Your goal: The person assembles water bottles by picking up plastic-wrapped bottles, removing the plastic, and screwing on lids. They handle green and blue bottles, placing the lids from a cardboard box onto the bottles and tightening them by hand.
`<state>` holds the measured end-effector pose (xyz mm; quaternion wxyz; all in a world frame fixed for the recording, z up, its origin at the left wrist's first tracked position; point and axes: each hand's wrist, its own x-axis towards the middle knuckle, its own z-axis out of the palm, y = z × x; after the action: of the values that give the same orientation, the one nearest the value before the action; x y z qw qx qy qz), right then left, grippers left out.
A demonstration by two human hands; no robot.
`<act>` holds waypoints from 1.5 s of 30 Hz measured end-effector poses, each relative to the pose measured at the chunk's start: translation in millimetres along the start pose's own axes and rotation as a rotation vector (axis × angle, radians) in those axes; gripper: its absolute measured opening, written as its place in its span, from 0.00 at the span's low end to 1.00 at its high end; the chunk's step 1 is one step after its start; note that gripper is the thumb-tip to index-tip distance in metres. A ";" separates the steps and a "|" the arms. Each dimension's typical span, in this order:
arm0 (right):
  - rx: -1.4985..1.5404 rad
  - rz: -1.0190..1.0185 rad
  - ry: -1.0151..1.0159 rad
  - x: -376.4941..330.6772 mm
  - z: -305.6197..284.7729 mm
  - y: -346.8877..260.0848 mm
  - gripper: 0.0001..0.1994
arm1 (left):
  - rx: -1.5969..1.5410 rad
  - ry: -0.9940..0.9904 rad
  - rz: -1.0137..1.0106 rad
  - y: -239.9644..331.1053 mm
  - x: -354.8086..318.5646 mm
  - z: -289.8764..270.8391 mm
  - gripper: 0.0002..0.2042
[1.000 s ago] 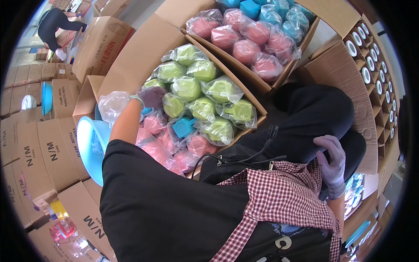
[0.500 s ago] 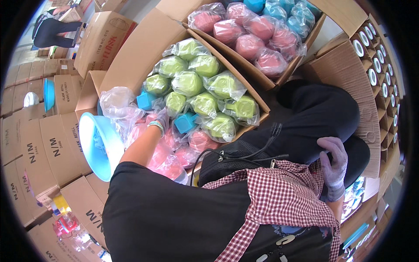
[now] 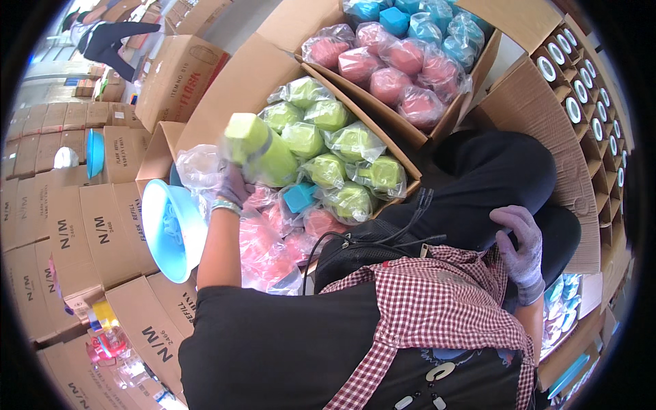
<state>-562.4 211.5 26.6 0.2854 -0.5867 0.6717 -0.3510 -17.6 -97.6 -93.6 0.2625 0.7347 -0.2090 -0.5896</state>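
Note:
My gloved left hand [image 3: 234, 183] is closed round the lower end of a light green flask [image 3: 263, 152], which tilts up over the carton and is blurred by motion. Under it, several green flasks [image 3: 303, 139] in clear plastic bags stand in an open carton [image 3: 236, 85]. Pink pieces [image 3: 263, 249] in bags lie at that carton's near side, with a blue cap-like piece [image 3: 299, 197] among them. Crumpled clear plastic [image 3: 199, 166] is beside my left wrist. My gloved right hand [image 3: 521, 239] rests by my knee, fingers loosely bent and apart, holding nothing.
A light blue basin [image 3: 169, 229] with blue pieces stands at the left. Behind is a carton of bagged pink flasks [image 3: 403, 55] and blue flasks [image 3: 459, 31]. A divided carton [image 3: 601, 147] of white-rimmed cylinders is on the right. Stacked cartons [image 3: 102, 225] line the left; another person [image 3: 113, 41] is far off.
My left hand has come up from among the bagged pieces with the green flask, now raised and tilted. My right hand stays by my knee. The far person has shifted to the right.

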 end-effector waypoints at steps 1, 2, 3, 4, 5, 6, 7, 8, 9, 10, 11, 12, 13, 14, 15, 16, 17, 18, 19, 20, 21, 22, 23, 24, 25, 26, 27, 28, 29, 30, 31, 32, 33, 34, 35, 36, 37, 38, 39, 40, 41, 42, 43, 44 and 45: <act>0.036 0.024 0.002 -0.6 -1.5 -0.4 0.15 | -0.072 -0.100 0.095 16.5 -28.0 -4.0 0.22; 0.056 0.038 0.008 -1.3 -4.2 -2.9 0.15 | -0.140 -0.214 0.188 29.5 -52.8 -5.6 0.23; 0.078 0.044 0.013 1.5 -8.3 -6.8 0.15 | -0.192 -0.271 0.221 44.4 -85.0 2.7 0.23; 0.099 0.059 0.022 0.3 -11.7 -9.0 0.15 | -0.236 -0.335 0.246 52.6 -111.9 11.6 0.24; 0.139 0.043 0.043 1.3 -13.5 -9.8 0.14 | -0.184 -0.612 0.380 56.2 -133.5 -6.2 0.23; 0.294 0.067 0.034 3.9 -10.8 -10.7 0.16 | -0.203 -0.750 0.482 56.8 -154.9 -2.9 0.24; 0.444 0.095 0.019 7.4 -4.6 -15.6 0.17 | -0.242 -0.871 0.572 52.0 -172.1 8.8 0.26; 0.592 0.104 0.022 15.4 -1.0 -22.1 0.20 | -0.262 -0.979 0.651 52.9 -187.6 28.3 0.29; 0.778 0.096 -0.076 22.6 -0.9 -32.3 0.27 | -0.263 -1.093 0.708 53.8 -198.4 55.7 0.32; 0.949 0.082 -0.175 28.4 0.7 -45.1 0.35 | -0.236 -1.194 0.745 50.0 -205.3 85.4 0.35; 1.182 0.003 -0.207 30.5 9.8 -46.8 0.40 | -0.189 -1.286 0.775 44.3 -211.8 118.8 0.38; 1.400 -0.113 -0.246 38.3 13.7 -47.8 0.46 | -0.111 -1.372 0.819 43.0 -224.0 152.7 0.41; 1.405 -0.175 -0.173 42.6 6.0 -60.5 0.52 | -0.003 -1.433 0.865 37.3 -233.7 184.3 0.45; 1.413 -0.205 -0.072 39.2 0.6 -62.7 0.59 | 0.153 -1.483 0.937 33.8 -238.9 217.5 0.49; 1.409 -0.094 0.004 33.4 -20.9 -55.0 0.60 | 0.326 -1.511 1.084 32.8 -258.4 248.9 0.52; 1.487 -0.076 0.149 22.4 -29.2 -39.9 0.54 | 0.539 -1.412 1.352 28.1 -278.3 274.1 0.56; 1.375 -0.146 0.226 14.5 -47.8 -36.0 0.53 | 0.695 -1.191 1.635 23.6 -306.9 293.2 0.48; 1.265 -0.193 0.286 5.7 -63.9 -34.7 0.52 | 0.735 -0.841 1.939 11.0 -302.6 315.5 0.51; 1.205 -0.270 0.369 -1.2 -75.6 -17.3 0.48 | 0.523 -1.100 1.772 2.6 -309.3 343.1 0.51; 0.848 -0.121 0.497 -16.8 -97.4 -0.6 0.51 | 0.310 -1.366 1.560 -11.2 -325.6 377.0 0.52; 0.764 -0.166 0.580 -31.4 -99.1 -4.4 0.53 | 0.231 -1.567 1.309 -29.4 -340.3 395.3 0.56; 0.687 -0.200 0.642 -43.9 -87.2 -11.4 0.56 | 0.144 -1.709 1.034 -46.8 -351.3 409.4 0.62; 0.525 -0.208 0.726 -49.5 -74.4 -3.0 0.59 | 0.178 -1.683 1.009 -65.7 -347.6 423.8 0.64; 0.455 -0.162 0.791 -64.1 -63.4 9.9 0.58 | 0.209 -1.670 0.980 -83.5 -340.1 443.0 0.66; 0.403 -0.065 0.800 -77.1 -51.5 17.7 0.57 | 0.279 -1.638 1.032 -93.9 -331.9 449.4 0.67; 0.351 0.031 0.806 -91.5 -41.7 23.3 0.55 | 0.300 -1.695 1.057 -106.1 -324.1 451.8 0.63; 0.221 0.235 0.678 -110.2 -34.0 23.4 0.52 | 0.347 -1.762 0.912 -122.0 -310.5 453.2 0.57; 0.092 0.430 0.545 -128.9 -34.8 23.1 0.49 | 0.395 -1.824 0.773 -135.8 -298.7 452.6 0.51; -0.015 0.290 0.432 -147.7 -45.7 29.3 0.44 | 0.558 -1.856 0.684 -141.3 -293.3 446.9 0.49; 0.045 0.449 0.352 -145.6 -74.8 -2.5 0.42 | 0.730 -1.840 0.590 -139.3 -278.3 433.5 0.47; -0.137 0.380 0.743 -147.5 -87.7 -12.4 0.41 | 0.758 -1.817 0.623 -141.7 -273.8 431.4 0.45; -0.318 0.300 1.123 -147.5 -96.3 -15.9 0.40 | 0.787 -1.811 0.619 -140.2 -275.9 430.2 0.45; -0.432 0.166 1.161 -138.8 -115.7 -18.3 0.39 | 0.813 -1.821 0.599 -141.1 -284.6 432.8 0.44; -0.535 0.011 1.193 -119.6 -131.2 -20.0 0.38 | 0.839 -1.816 0.596 -138.3 -292.9 429.7 0.44; -0.440 -0.028 1.057 -98.9 -130.8 -12.8 0.34 | 0.841 -1.780 0.631 -131.2 -308.2 418.7 0.45; -0.343 0.003 0.954 -76.1 -120.3 8.3 0.28 | 0.881 -1.757 0.670 -133.2 -306.5 412.7 0.46; -0.434 0.087 0.848 -63.9 -114.1 13.3 0.24 | 1.062 -1.723 0.925 -118.5 -323.1 405.1 0.43; -0.525 0.164 0.743 -54.6 -110.4 15.9 0.21 | 1.233 -1.662 1.194 -93.0 -345.8 394.4 0.41; -0.566 0.186 0.771 -48.6 -107.3 15.0 0.20 | 1.676 -1.596 1.214 -62.1 -362.2 396.6 0.38; -0.603 0.213 0.801 -44.4 -104.4 13.8 0.18 | 2.129 -1.473 1.199 -30.1 -369.4 408.1 0.36; -0.608 0.222 0.773 -38.7 -106.2 6.9 0.19 | 1.819 -1.350 1.331 -1.0 -360.2 418.2 0.32; -0.627 0.234 0.731 -31.4 -105.9 4.2 0.19 | 1.517 -1.230 1.401 12.2 -346.8 429.7 0.30; -0.639 0.241 0.686 -22.6 -106.1 0.5 0.19 | 0.991 -1.280 1.229 4.8 -338.1 454.5 0.29; -0.654 0.239 0.649 -12.7 -107.5 -1.6 0.19 | 0.482 -1.253 1.042 -8.2 -327.3 486.6 0.30; -0.666 0.179 0.671 -8.9 -100.8 0.4 0.19 | 0.416 -1.511 0.731 -28.4 -311.1 519.0 0.32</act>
<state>-641.4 234.1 85.5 -0.1212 -0.4403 0.8505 -0.2609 -591.9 44.1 37.2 0.0864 0.0653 -0.6545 -0.7483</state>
